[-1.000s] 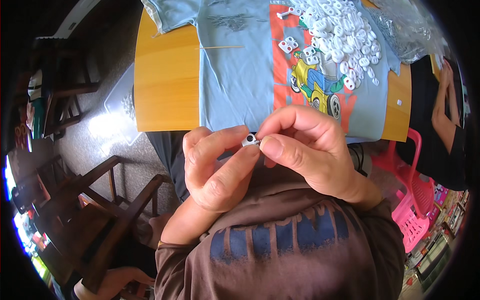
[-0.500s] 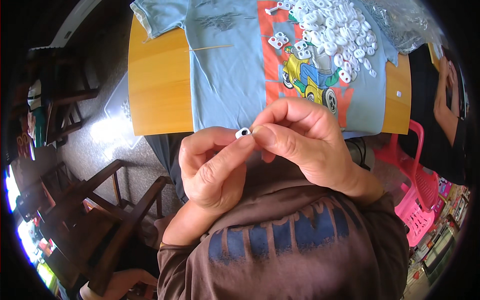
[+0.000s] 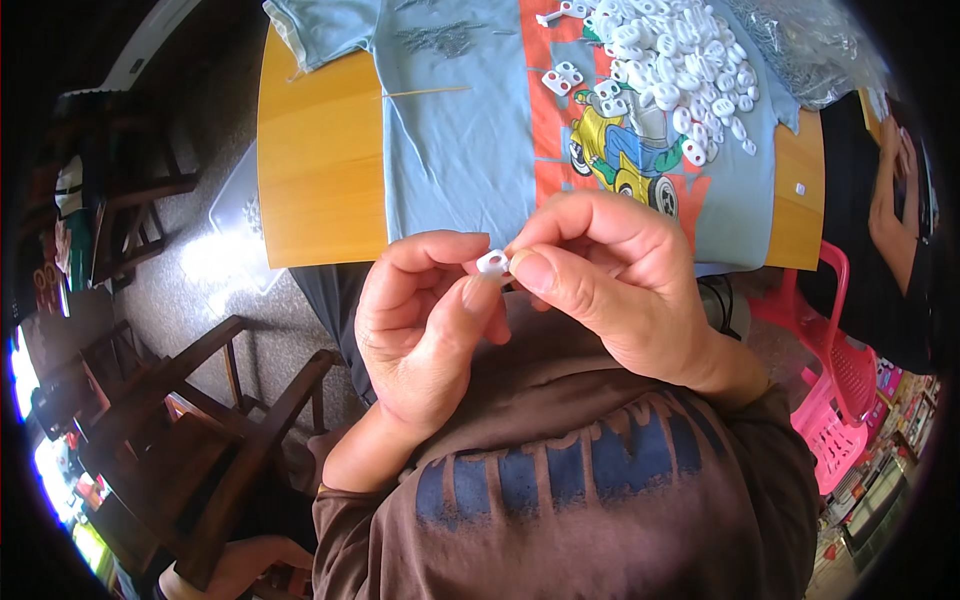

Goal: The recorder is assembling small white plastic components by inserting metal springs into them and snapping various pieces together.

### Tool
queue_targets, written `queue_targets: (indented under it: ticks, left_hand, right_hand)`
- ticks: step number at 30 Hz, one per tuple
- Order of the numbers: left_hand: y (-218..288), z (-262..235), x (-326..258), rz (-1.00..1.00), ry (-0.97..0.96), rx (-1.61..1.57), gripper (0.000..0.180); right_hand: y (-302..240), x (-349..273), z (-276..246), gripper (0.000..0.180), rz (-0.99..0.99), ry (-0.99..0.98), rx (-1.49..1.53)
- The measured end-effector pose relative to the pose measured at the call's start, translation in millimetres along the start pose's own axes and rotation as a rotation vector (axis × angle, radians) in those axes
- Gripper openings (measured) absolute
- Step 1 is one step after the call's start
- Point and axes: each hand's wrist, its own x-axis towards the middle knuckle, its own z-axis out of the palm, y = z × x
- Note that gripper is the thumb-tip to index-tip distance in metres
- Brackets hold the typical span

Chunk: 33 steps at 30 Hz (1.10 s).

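Note:
A small white plastic piece with a hole in it sits between my two hands, just off the table's near edge. The thumb and index finger of my right hand pinch its right side. My left hand is around its left side, with thumb and index finger spread. The left thumb tip is close under the piece; whether it touches cannot be made out. Beyond my hands, a heap of white two-holed plastic pieces lies on a light blue T-shirt with a printed picture.
The shirt covers much of a wooden table. Small grey metal parts and a thin stick lie on it, a clear plastic bag at far right. Dark wooden chairs stand left, a pink plastic chair right. Another person's arm shows at right.
My left index finger and thumb have parted from their pinch around the white piece. The piece has turned slightly and stays in my right fingertips.

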Motion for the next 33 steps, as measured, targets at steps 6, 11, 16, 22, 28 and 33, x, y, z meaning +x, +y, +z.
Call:
queue_targets:
  ticks: [6,11,16,22,28,33]
  left_hand:
    - [1.0,2.3,1.6,0.046,0.006,0.080,0.013]
    - [-2.3,0.6,0.8,0.137,0.019,0.301,0.011]
    - [-6.9,0.9,-1.0,0.056,0.058,0.287,0.008]
    - [-13.3,9.8,3.9,-0.012,0.103,0.113,0.008]
    - [-10.5,10.9,8.1,0.007,0.139,0.078,0.009]
    - [-14.5,14.2,12.2,-0.063,0.142,0.022,0.007]
  right_hand:
    - [7.4,-0.8,-5.2,0.007,-0.272,0.016,-0.438]
    - [11.7,-2.0,-6.6,0.005,-0.257,0.019,-0.501]
    - [17.7,-3.8,-11.8,0.003,-0.321,0.057,-0.587]
    - [6.1,-8.6,-26.5,0.016,-0.357,0.027,-0.639]
    - [-38.2,-31.9,-95.5,0.013,-0.530,0.434,-1.079]
    - [-40.5,-46.6,-133.1,0.008,-0.528,0.742,-1.050]
